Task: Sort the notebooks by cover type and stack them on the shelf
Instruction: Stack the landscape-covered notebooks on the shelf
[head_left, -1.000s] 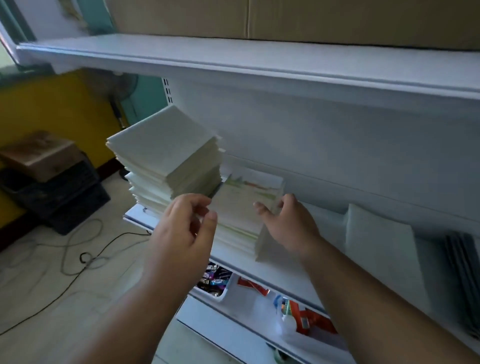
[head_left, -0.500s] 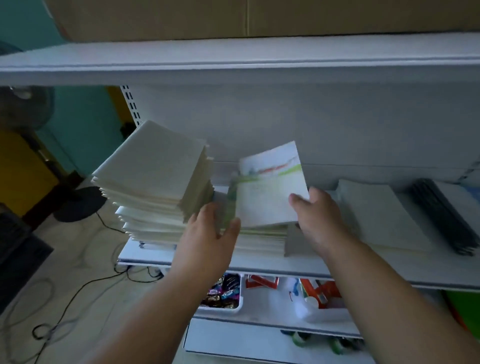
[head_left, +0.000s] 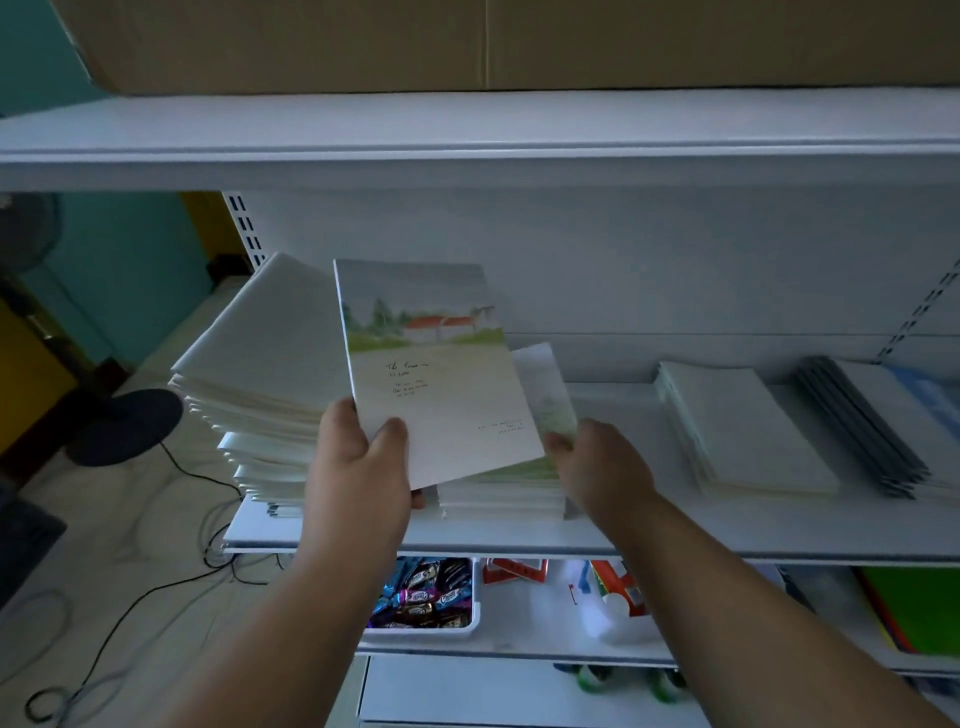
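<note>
The notebook (head_left: 436, 374) with a painted cover, showing red-roofed houses, green trees and a few lines of handwritten script too small to read, is held upright and slightly tilted above the front of the white shelf (head_left: 675, 525). The left hand (head_left: 358, 467) grips its lower left corner, thumb curled over the cover and fingers behind. 0.5 s ago this notebook lay tipped up under the right hand, and the left hand was only reaching toward it; now it has passed to the left hand and stands taller, hiding part of the tall pale stack (head_left: 260, 374) at the shelf's left end. The right hand (head_left: 597, 467) has its fingers curled at the edge of a second notebook (head_left: 545, 395) with a faint green cover, lifting it off the short stack (head_left: 498, 493) beneath. Further right lie a low pale pile (head_left: 737, 426) and a row of dark-edged notebooks (head_left: 857, 426). On the shelf below, a white tray (head_left: 467, 631) holds candy in wrappers whose print cannot be made out.
</note>
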